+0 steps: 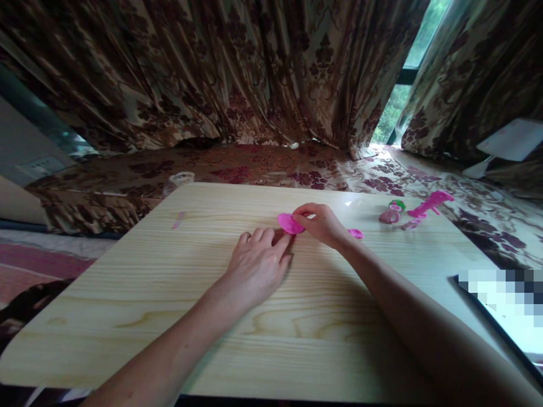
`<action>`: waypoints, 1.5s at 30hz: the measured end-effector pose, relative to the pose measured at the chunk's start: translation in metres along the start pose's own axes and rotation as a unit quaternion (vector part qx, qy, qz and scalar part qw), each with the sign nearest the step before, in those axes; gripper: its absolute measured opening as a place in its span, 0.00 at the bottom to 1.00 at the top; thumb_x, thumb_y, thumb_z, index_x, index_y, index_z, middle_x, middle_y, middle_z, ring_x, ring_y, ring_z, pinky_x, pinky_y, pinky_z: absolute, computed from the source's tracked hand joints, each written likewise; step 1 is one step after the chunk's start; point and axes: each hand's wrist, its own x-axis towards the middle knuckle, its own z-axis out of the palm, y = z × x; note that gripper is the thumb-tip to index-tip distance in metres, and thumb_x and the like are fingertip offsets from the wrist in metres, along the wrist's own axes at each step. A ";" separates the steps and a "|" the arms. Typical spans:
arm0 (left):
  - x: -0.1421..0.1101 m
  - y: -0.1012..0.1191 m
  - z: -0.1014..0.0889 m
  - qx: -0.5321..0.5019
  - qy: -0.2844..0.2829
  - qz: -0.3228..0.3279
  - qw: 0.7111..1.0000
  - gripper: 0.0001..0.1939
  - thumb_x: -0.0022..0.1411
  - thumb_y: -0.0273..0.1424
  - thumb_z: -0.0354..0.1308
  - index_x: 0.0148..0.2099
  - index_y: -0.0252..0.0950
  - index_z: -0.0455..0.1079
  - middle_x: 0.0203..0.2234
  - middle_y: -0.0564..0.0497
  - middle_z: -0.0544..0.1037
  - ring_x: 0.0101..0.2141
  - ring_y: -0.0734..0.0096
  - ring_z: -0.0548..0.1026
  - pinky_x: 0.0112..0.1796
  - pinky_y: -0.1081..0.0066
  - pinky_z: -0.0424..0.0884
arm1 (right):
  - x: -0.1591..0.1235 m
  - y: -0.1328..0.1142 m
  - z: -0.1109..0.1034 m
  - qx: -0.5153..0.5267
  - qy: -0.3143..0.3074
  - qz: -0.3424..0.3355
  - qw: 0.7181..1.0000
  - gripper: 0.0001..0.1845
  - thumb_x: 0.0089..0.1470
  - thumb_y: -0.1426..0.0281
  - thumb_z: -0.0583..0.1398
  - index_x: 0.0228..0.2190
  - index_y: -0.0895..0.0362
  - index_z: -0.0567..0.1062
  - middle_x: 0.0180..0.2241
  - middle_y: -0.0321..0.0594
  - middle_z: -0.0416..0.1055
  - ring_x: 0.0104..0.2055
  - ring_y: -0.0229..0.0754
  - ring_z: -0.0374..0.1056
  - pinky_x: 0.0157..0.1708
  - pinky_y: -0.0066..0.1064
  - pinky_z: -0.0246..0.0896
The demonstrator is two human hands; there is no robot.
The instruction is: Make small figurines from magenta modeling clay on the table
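Observation:
A flat, round pink piece of clay (289, 223) lies on the light wooden table (169, 316) near its far middle. My right hand (323, 222) pinches the clay's right edge with thumb and fingers. My left hand (257, 262) rests palm-down on the table just in front of the clay, its fingers loosely together and their tips touching or nearly touching the clay's near edge. A smaller pink lump (356, 233) lies just right of my right wrist.
At the far right of the table lie a pink plastic tool (430, 204), a small pink and green pot (392, 212) and a pink scrap (409, 225). A thin pink strip (179, 220) lies far left. A screen (504, 305) covers the right edge. Patterned curtains hang behind.

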 end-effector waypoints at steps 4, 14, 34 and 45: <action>0.000 0.005 0.002 0.035 0.014 0.004 0.999 0.20 0.63 0.38 0.43 0.56 0.43 0.61 0.39 0.43 0.68 0.42 0.56 0.63 0.41 0.58 0.57 | 0.001 0.000 0.000 -0.001 -0.005 0.006 1.000 0.09 0.49 0.69 0.57 0.28 0.58 0.77 0.27 0.37 0.75 0.30 0.37 0.69 0.32 0.26 0.62; 0.001 0.006 0.002 0.044 0.019 -0.003 0.999 0.20 0.63 0.40 0.42 0.54 0.43 0.62 0.39 0.44 0.67 0.42 0.56 0.62 0.41 0.58 0.56 | 0.000 -0.006 -0.001 -0.002 0.019 -0.018 1.000 0.09 0.49 0.66 0.59 0.30 0.57 0.77 0.33 0.40 0.72 0.32 0.36 0.68 0.33 0.26 0.62; 0.000 0.006 0.004 0.043 0.018 -0.005 0.999 0.19 0.63 0.40 0.42 0.52 0.40 0.64 0.41 0.42 0.68 0.42 0.56 0.63 0.41 0.58 0.58 | -0.005 -0.032 0.000 -0.251 -0.010 -0.175 0.952 0.12 0.56 0.69 0.54 0.33 0.54 0.78 0.41 0.43 0.67 0.41 0.42 0.61 0.39 0.32 0.59; 0.000 0.008 0.003 0.027 0.023 -0.014 0.999 0.19 0.62 0.39 0.45 0.54 0.42 0.62 0.41 0.44 0.67 0.43 0.57 0.63 0.41 0.59 0.58 | 0.003 -0.013 -0.004 -0.101 0.023 -0.130 0.986 0.11 0.55 0.72 0.54 0.36 0.57 0.76 0.36 0.41 0.72 0.40 0.39 0.65 0.40 0.29 0.60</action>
